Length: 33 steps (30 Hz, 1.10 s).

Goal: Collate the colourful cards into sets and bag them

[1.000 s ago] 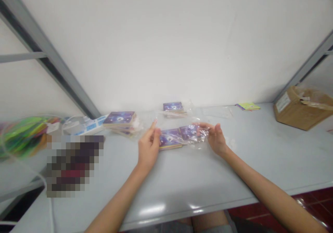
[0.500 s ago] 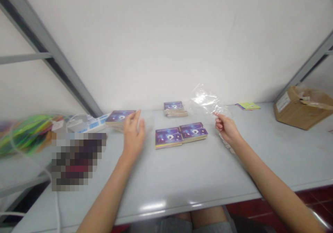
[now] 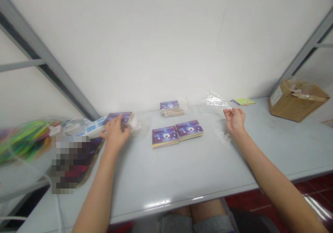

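Observation:
At the left of the table, my left hand [image 3: 114, 132] has its fingers curled around the near side of a stack of purple cards [image 3: 126, 115], thumb on the right; plastic wrap [image 3: 139, 124] lies beside that stack. On the right my right hand [image 3: 235, 121] is turned palm up, fingers loosely bent and apart, just short of a clear plastic bag [image 3: 217, 100] by the wall. Between the hands lie two purple-topped card stacks side by side, a left one [image 3: 164, 135] and a right one [image 3: 189, 129]. Behind them sits a plastic-wrapped card stack [image 3: 170, 108].
A crumpled piece of clear plastic [image 3: 223, 137] lies near my right wrist. Yellow-green cards [image 3: 243, 101] rest by the wall, and a cardboard box [image 3: 296, 102] stands far right. To the left are a power strip [image 3: 91, 127], a white cable [image 3: 56, 205] and bright coloured strips [image 3: 28, 137].
My left hand has moved left and down onto the left card stack. My right hand has turned palm up and shifted right, its pinch on the plastic bag loosened. The view has shifted slightly.

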Available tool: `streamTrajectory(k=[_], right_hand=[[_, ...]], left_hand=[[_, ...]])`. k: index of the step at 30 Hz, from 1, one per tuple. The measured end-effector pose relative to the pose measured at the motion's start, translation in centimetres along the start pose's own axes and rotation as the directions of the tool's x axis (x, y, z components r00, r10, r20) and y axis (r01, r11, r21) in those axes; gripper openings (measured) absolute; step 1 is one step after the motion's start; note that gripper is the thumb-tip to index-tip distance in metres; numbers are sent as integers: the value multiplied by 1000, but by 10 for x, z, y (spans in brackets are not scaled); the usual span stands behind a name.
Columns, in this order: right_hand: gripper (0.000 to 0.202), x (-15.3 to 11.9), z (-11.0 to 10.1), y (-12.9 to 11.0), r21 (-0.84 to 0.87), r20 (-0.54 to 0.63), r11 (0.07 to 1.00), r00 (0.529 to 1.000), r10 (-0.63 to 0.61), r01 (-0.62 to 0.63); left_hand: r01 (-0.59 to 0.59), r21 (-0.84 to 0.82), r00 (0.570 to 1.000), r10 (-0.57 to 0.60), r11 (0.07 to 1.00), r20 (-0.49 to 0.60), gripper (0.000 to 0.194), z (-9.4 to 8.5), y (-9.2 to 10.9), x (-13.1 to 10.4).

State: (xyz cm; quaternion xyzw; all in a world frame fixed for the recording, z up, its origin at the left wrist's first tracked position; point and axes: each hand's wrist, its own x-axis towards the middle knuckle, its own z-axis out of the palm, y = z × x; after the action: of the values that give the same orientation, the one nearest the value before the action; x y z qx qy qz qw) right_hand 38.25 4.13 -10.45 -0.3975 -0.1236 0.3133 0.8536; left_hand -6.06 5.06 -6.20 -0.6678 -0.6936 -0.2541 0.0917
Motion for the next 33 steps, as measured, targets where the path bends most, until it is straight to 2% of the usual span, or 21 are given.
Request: streamTrajectory(k=[3, 7, 12, 19, 22, 27, 30, 33], right_hand=[[26, 0, -2, 0, -56, -35, 998, 999, -10, 9], [24, -2, -2, 3, -106, -45, 992, 997, 58, -62], [14, -7, -2, 8, -139, -6, 979, 989, 149, -149], [13, -11, 0, 10, -132, 25, 975, 983, 184, -180], [13, -11, 1, 10, -121, 36, 975, 981, 192, -186], [17, -11, 2, 10, -105, 81, 972, 972, 219, -210], [19, -12, 3, 9, -96, 93, 969, 967, 236, -228], [18, -12, 3, 7, -92, 93, 969, 967, 238, -229]], left_hand=[[1, 69, 1000, -2, 998, 22, 65, -5, -3, -1], [-25, 124, 999, 30, 992, -44, 55, -5, -7, -3], [-90, 61, 986, 97, 994, -133, 43, -2, -11, -3], [-185, -5, 981, 185, 983, -56, 45, -9, -23, 0], [-243, -55, 968, 238, 969, -78, 41, -15, -24, 1], [-249, -82, 952, 228, 965, -207, 38, -24, -4, -4], [-272, -68, 940, 249, 960, -234, 39, -24, 18, -10], [-352, -51, 912, 330, 934, -245, 37, -22, 46, -17]])
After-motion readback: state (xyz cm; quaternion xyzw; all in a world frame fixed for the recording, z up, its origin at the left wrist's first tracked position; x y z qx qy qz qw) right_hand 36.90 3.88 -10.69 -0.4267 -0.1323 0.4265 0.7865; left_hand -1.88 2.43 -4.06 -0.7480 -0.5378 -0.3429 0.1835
